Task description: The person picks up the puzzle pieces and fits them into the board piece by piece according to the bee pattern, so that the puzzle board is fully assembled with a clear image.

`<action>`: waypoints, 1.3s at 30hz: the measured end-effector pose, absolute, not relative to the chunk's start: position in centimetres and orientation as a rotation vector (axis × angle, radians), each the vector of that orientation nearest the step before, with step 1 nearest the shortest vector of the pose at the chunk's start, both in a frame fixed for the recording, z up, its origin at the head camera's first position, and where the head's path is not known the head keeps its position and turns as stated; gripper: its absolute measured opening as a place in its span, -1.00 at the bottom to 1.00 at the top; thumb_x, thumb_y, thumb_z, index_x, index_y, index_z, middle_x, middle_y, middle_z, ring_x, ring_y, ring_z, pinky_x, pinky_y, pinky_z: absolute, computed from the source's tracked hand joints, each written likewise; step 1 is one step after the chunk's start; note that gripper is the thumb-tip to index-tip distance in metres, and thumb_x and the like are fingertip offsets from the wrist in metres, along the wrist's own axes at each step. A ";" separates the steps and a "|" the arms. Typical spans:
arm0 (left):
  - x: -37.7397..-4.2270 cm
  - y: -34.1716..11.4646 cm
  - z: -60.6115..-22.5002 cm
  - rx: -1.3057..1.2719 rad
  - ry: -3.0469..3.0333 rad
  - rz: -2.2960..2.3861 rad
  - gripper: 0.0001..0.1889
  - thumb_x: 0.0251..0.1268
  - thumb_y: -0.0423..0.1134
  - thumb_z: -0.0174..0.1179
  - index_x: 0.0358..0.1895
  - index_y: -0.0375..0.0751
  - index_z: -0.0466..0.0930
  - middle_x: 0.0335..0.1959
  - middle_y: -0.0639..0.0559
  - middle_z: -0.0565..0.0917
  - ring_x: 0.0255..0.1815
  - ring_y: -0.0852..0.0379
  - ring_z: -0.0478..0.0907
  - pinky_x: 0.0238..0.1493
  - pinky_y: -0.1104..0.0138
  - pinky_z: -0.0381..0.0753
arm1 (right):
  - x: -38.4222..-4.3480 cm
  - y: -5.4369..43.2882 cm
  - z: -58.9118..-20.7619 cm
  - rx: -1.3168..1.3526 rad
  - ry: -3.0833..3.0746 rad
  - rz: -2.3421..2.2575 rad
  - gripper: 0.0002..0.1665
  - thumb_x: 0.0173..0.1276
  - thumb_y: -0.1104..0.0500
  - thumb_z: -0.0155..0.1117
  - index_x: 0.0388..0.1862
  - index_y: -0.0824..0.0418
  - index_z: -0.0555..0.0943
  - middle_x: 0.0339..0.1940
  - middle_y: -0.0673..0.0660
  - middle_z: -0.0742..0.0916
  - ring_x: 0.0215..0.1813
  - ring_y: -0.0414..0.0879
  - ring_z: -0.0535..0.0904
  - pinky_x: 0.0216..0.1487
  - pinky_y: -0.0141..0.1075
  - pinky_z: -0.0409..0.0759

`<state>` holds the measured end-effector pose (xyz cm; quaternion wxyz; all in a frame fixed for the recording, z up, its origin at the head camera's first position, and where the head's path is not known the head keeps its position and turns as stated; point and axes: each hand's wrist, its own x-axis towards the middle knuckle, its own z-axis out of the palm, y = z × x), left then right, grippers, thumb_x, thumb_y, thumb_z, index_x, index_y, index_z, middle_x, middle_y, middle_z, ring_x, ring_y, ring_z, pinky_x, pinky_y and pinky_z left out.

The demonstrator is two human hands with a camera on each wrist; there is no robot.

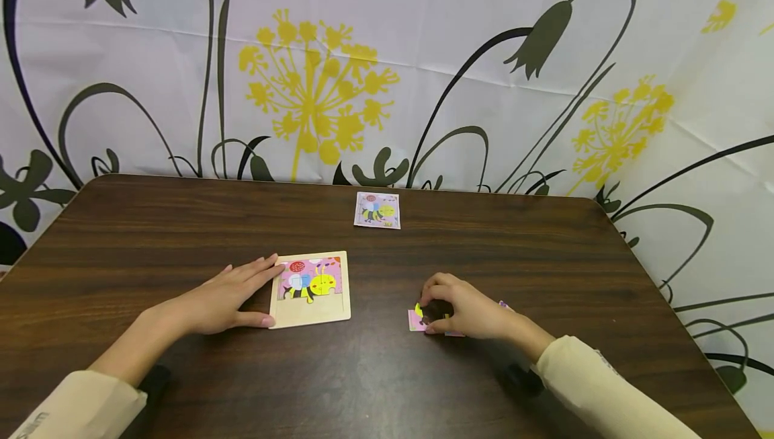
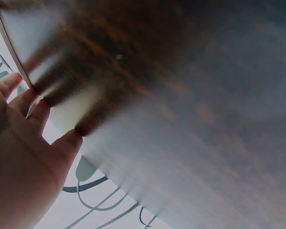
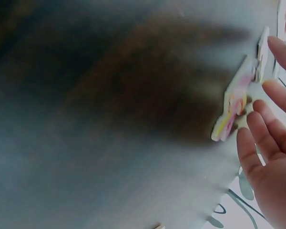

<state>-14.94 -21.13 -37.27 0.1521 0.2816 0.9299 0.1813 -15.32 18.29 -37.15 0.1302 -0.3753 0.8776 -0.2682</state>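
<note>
Showing a bee (image 1: 318,285) above bare wood (image 1: 316,311), the puzzle (image 1: 346,291) touches the outstretched left hand (image 1: 231,293), the right hand (image 1: 464,306) spread.

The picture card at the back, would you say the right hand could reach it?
Probably yes: nothing visible stands between the right hand and the card, though it may need to stretch.

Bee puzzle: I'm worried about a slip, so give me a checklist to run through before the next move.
1. Left hand touching the wooden frame: ok, at its left side.
2. Room left in the frame: ok, bare along the side nearest the person.
3. Picture card uncovered: ok, beyond the frame.
4. Right hand gripping the pink piece: cannot tell; fingers are at it.
5. Loose pieces all clear in the head view: not ok, the right hand partly covers them.
</note>
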 end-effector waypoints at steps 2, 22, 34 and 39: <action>-14.9 -21.1 -37.1 0.806 2.667 0.522 -0.03 0.00 0.33 0.11 0.36 -0.30 0.11 0.37 -0.32 0.08 0.35 -0.29 0.01 0.15 -0.30 -0.01 | -15.1 18.3 -37.2 -1.099 2.567 -0.782 -0.68 0.03 0.16 0.46 -0.24 0.20 0.59 -0.10 0.02 0.53 -0.02 -0.10 0.42 0.00 -0.25 0.43; -14.7 -20.9 -36.7 0.797 2.658 0.517 0.00 -0.06 0.35 0.14 0.36 -0.28 0.11 0.38 -0.31 0.06 0.35 -0.29 -0.01 0.16 -0.30 -0.02 | -14.6 18.5 -37.6 -1.211 2.639 -0.764 -0.71 0.04 0.18 0.44 -0.25 0.22 0.61 -0.18 0.00 0.52 -0.06 -0.11 0.42 -0.02 -0.27 0.45; -14.7 -20.9 -36.3 0.778 2.638 0.520 0.01 -0.07 0.35 0.14 0.37 -0.27 0.09 0.39 -0.31 0.04 0.36 -0.30 -0.02 0.16 -0.30 -0.04 | -14.8 18.5 -37.5 -1.218 2.625 -0.761 -0.73 0.07 0.15 0.42 -0.25 0.21 0.61 -0.19 -0.02 0.54 -0.06 -0.14 0.42 -0.04 -0.31 0.46; -14.6 -21.0 -36.3 0.782 2.641 0.518 0.01 -0.06 0.36 0.13 0.37 -0.27 0.09 0.39 -0.31 0.05 0.36 -0.30 -0.02 0.16 -0.30 -0.03 | -14.8 18.5 -37.4 -1.219 2.615 -0.772 -0.73 0.07 0.16 0.43 -0.26 0.21 0.61 -0.19 -0.02 0.55 -0.06 -0.14 0.42 -0.04 -0.30 0.46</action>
